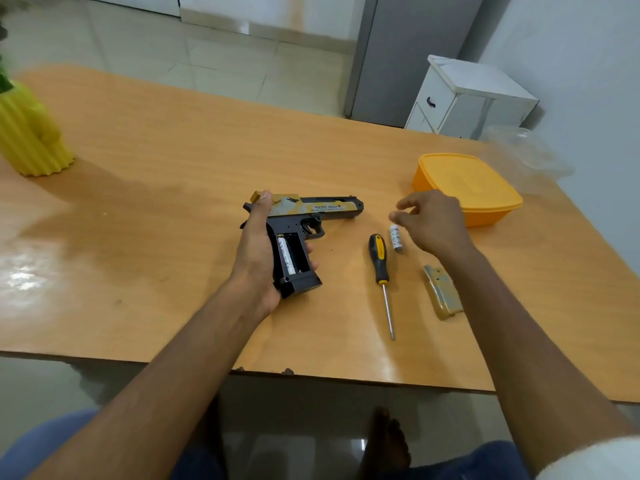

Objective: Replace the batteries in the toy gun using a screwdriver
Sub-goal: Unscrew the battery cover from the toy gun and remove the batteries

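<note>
The yellow vase (29, 133) is cut off at the left edge.

The toy gun (304, 216) is coloured black and gold; the screwdriver (379, 258) handle black and yellow; the container (467, 188) orange.

Two hands were in view, the left hand (258, 251) and the right hand (433, 221). One toy gun (304, 216) lay on the one table (173, 150). Two batteries showed: one battery in the grip (286, 255), one loose battery (396, 238) to its right. There was one screwdriver (381, 268), one cover (442, 292) near right, one orange box (467, 187) far right, one yellow vase (29, 133) far left, and one white cabinet (467, 98) beyond the table.
</note>
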